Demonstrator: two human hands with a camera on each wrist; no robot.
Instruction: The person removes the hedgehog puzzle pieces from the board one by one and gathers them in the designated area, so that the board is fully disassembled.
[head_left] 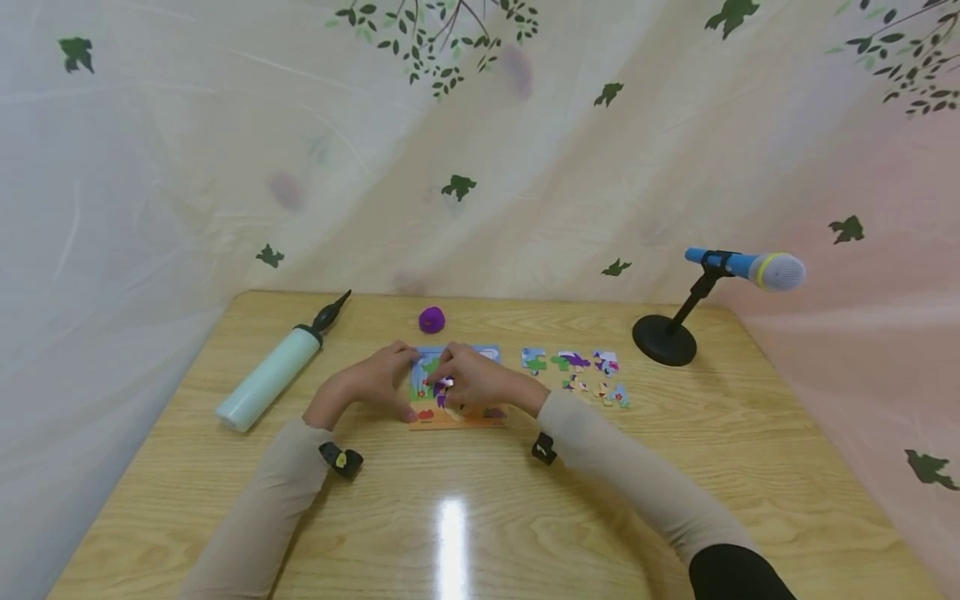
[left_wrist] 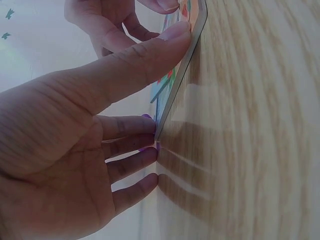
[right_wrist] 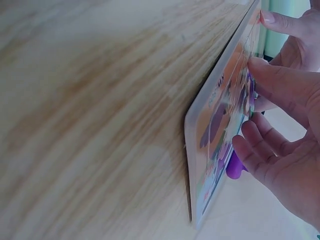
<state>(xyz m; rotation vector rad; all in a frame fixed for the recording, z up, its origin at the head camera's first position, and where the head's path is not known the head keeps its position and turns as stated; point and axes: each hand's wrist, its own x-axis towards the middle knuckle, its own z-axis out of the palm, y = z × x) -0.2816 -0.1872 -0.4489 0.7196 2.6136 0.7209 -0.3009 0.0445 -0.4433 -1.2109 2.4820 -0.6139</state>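
Observation:
A colourful jigsaw board [head_left: 457, 423] with an orange lower border lies flat on the wooden table. My left hand [head_left: 377, 379] frames its left side, thumb at the near corner and the straight fingers at the far corner. In the left wrist view the thumb [left_wrist: 165, 47] rests at the board's edge. My right hand [head_left: 480, 379] is over the middle of the board. Between its thumb and index finger it pinches a small jigsaw piece [right_wrist: 250, 95] with purple on it, tilted up from the surface; the fingers partly hide it. The other right fingers hang loosely curled above the board.
Several loose jigsaw pieces [head_left: 573, 360] lie in two rows right of the board. A purple ball-like thing [head_left: 431, 320] sits behind it. A pale green hand pump [head_left: 270, 379] lies at the left. At the back right stands a blue toy microphone [head_left: 742, 265] on a black stand [head_left: 665, 340].

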